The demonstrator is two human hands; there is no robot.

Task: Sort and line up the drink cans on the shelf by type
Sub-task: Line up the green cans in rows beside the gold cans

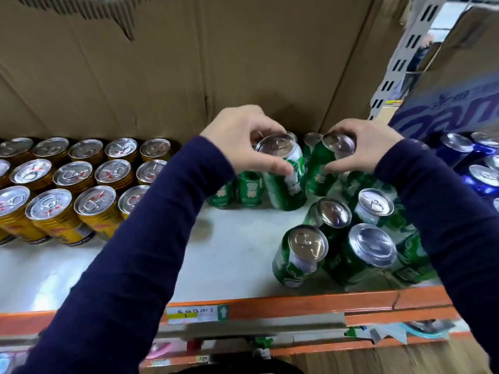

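Grips a green can [286, 182] by its rim in the left hand [237, 136], a second can [320, 168] in the right hand [364, 147]. Tilts tops toward 11 and 1 o'clock.

On the shelf [229, 252], rows of cans [73, 174] filled the left, a loose cluster of cans [351, 233] sat right of centre, and further cans [478, 163] stood far right. Cardboard [189, 63] stood behind. At the back, the left hand [243, 136] held a tilted can [289, 184] beside the neighbouring can [320, 168] in the right hand [370, 147].

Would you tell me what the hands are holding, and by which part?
The left hand grips the left green can around its top; the right hand grips the right green can likewise.
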